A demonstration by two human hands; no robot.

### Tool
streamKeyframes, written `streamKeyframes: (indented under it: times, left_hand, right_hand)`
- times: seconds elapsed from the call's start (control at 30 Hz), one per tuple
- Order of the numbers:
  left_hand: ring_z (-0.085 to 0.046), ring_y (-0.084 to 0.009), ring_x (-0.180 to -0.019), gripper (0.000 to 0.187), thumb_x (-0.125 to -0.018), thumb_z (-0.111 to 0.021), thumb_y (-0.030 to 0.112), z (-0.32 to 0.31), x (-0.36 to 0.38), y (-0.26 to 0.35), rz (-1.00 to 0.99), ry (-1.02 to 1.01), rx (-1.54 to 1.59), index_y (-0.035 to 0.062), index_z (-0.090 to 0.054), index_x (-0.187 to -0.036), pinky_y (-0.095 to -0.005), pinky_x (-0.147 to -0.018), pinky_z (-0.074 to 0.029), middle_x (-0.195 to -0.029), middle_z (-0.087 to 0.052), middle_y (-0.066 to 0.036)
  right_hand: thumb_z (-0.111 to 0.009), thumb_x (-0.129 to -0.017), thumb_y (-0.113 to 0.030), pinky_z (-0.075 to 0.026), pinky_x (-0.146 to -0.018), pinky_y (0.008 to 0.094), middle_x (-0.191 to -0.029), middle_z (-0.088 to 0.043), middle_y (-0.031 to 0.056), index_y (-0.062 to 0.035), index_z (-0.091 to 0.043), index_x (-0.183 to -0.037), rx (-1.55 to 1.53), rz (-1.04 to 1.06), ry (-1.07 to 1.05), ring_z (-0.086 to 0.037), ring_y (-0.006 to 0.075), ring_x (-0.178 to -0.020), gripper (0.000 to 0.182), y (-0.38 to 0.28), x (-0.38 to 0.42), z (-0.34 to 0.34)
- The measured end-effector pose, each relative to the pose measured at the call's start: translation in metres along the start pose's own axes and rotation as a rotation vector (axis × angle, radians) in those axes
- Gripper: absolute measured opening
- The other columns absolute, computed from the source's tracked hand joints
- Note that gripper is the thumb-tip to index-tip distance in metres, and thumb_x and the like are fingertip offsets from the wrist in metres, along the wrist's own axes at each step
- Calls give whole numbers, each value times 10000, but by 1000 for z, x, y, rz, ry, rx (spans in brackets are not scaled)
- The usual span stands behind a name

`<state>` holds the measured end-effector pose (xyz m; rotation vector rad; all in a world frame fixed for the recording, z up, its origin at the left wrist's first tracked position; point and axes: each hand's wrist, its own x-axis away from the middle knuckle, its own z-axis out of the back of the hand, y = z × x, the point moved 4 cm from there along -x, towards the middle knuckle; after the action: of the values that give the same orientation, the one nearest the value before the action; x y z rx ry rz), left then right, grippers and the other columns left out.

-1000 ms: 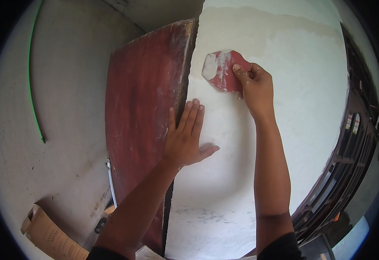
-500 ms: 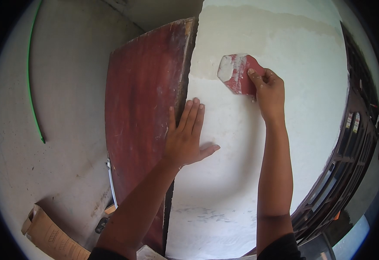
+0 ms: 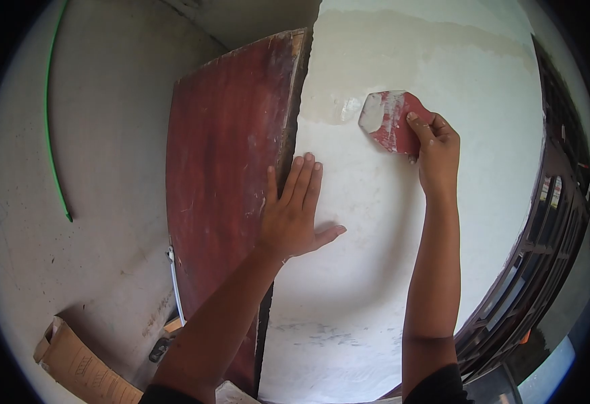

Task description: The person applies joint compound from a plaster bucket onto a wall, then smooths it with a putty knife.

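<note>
Between the thumb and fingers of my right hand (image 3: pixel 438 151) is a red flat scraper (image 3: pixel 397 121), its left part coated with whitish paste. It is held over the upper part of the white wall (image 3: pixel 349 269). A small wet, shiny patch (image 3: pixel 349 108) shows on the wall left of the scraper. My left hand (image 3: pixel 295 209) lies flat with the fingers stretched out, at the wall's left edge beside a dark red wooden panel (image 3: pixel 221 148). Nothing is held in it.
A green cable (image 3: pixel 47 121) hangs on the grey wall (image 3: pixel 113 168) at the left. At the lower left stands a cardboard box (image 3: pixel 86 363). Dark window bars (image 3: pixel 544 249) run along the right side.
My right hand and the scraper have moved right and slightly down, uncovering the shiny patch. The left hand has kept its place on the wall, with a slight shift of the whole view.
</note>
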<state>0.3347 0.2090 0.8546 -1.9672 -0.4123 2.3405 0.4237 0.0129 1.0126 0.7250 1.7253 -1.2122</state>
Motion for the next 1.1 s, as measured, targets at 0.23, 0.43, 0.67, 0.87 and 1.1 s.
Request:
streamKeyframes:
  times: [0.23,0.43,0.67,0.87,1.1]
  left_hand:
    - [-227,-377,-1578,1089,-897,-555,722,0,1,-1,-6,-2,-1,-106,-314,-1563,-661,-1233,-74,-1653,-292,-284]
    - [-228,-373,-1578,1087,-898,-559,718,-1,1,-1,0,-5,7,-104,-311,-1564,-659,-1234,-69,-1653,-292,-286]
    - [-230,-371,-1578,1088,-898,-557,721,0,0,-1,-6,11,7,-105,-314,-1563,-658,-1235,-59,-1653,-293,-285]
    - [-220,-370,-1581,1088,-899,-552,726,-1,0,-1,-9,7,6,-103,-314,-1563,-660,-1233,-56,-1657,-287,-283]
    - [-252,-333,-1570,1128,-790,-720,690,-1,1,0,20,46,36,-40,-347,-1565,-677,-1227,-101,-1652,-317,-229]
  right_hand:
    - [-732,-946,-204,-377,-475,266,-661,-608,10,3,-690,-897,65,26,-100,-481,76,-509,217,2,-4,-16]
    - [-736,-938,-191,-374,-483,256,-681,-620,2,-13,-692,-901,-34,-12,-124,-484,64,-533,188,1,-6,-8]
    - [-734,-947,-206,-374,-478,264,-670,-614,-1,-11,-687,-913,-1,-17,-36,-499,73,-533,204,6,-8,8]
    - [-725,-964,-210,-377,-474,268,-672,-616,9,12,-703,-951,22,32,-202,-501,74,-534,224,0,-4,-26]
    - [-718,-959,-194,-379,-473,261,-681,-627,13,18,-703,-953,10,-59,-10,-494,77,-518,213,4,-6,11]
